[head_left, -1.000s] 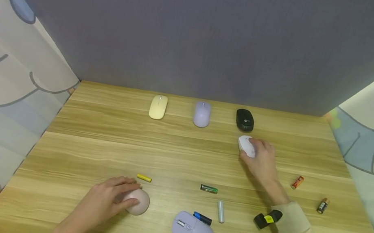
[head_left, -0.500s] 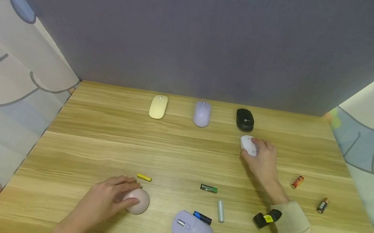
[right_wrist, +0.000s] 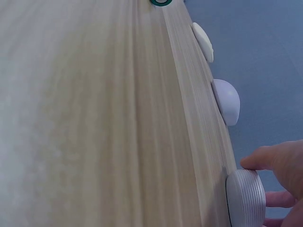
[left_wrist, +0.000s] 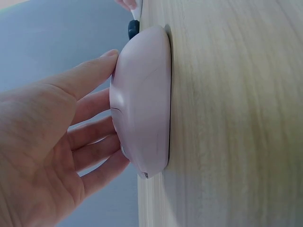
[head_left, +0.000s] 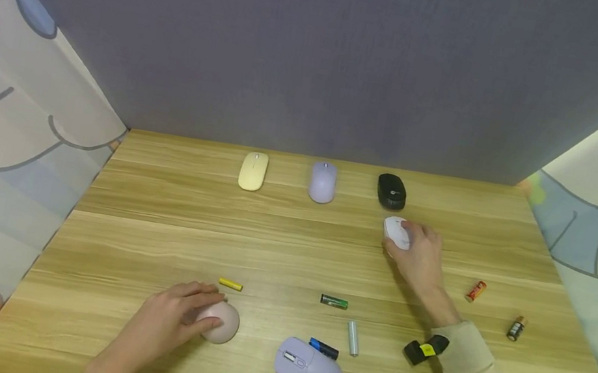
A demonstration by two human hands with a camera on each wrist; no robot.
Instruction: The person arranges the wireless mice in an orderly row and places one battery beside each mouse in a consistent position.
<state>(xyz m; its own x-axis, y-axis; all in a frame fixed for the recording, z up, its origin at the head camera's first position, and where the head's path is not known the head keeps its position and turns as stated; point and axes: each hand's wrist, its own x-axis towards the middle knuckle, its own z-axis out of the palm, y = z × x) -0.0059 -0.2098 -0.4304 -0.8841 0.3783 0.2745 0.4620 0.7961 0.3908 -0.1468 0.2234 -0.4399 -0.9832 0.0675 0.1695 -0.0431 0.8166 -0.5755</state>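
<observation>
My left hand [head_left: 167,316] holds a pale pink computer mouse [head_left: 222,324] at the front left, thumb and fingers spread over it. In the left wrist view that pink mouse [left_wrist: 144,101] sits flat on the wood, with the thumb on one end and fingertips on its top. At the back right, my right hand [head_left: 419,256] grips a white mouse [head_left: 397,232] by its sides, just in front of a black mouse [head_left: 391,192]. The right wrist view shows the white mouse's [right_wrist: 246,198] ribbed side under the thumb.
A yellow mouse [head_left: 252,171] and a lavender mouse [head_left: 323,183] line the back edge. A larger lavender mouse [head_left: 309,371] lies at front. Several batteries lie about, among them a yellow one [head_left: 230,284], a green-black one [head_left: 334,302] and a red one [head_left: 475,291]. A grey panel [head_left: 332,60] stands behind.
Over the first half second my right hand shifted the white mouse slightly to the right; it has hardly moved since. The left hand and pink mouse have stayed in place.
</observation>
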